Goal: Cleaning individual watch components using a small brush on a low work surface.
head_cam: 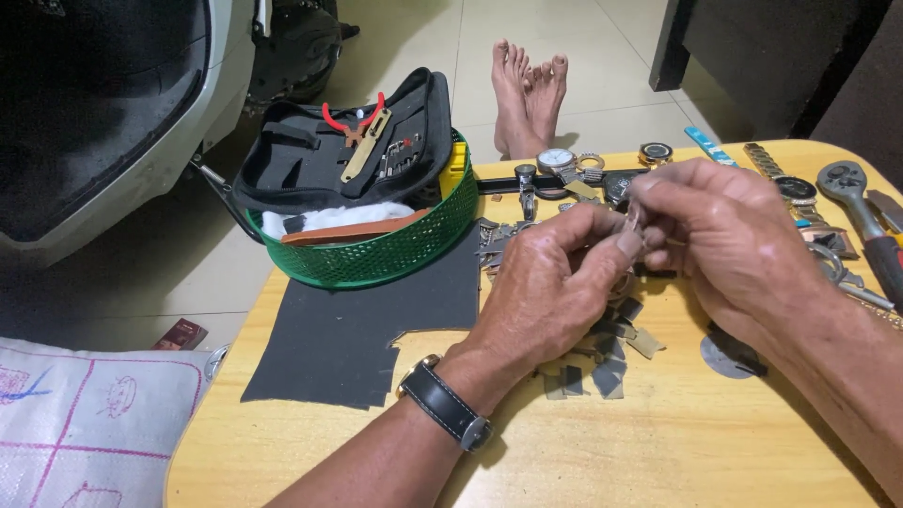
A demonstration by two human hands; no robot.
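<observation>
My left hand (555,277) and my right hand (724,235) meet above the middle of a low yellow wooden table (310,442). Between their fingertips they pinch one small, thin, pale part (633,222); what it is cannot be made out. A black-strapped wristwatch (442,403) is on my left wrist. Under the hands lie several small dark and tan cut scraps (611,362). Behind the hands several watches (564,162) and watch parts lie along the far edge.
A green mesh basket (376,259) at the table's far left holds a black tool pouch (339,146) with red-handled pliers (353,120). A dark sheet (348,329) lies before it. A ratchet wrench (861,202) sits far right. Someone's bare feet (529,94) rest beyond. A scooter (103,113) stands left.
</observation>
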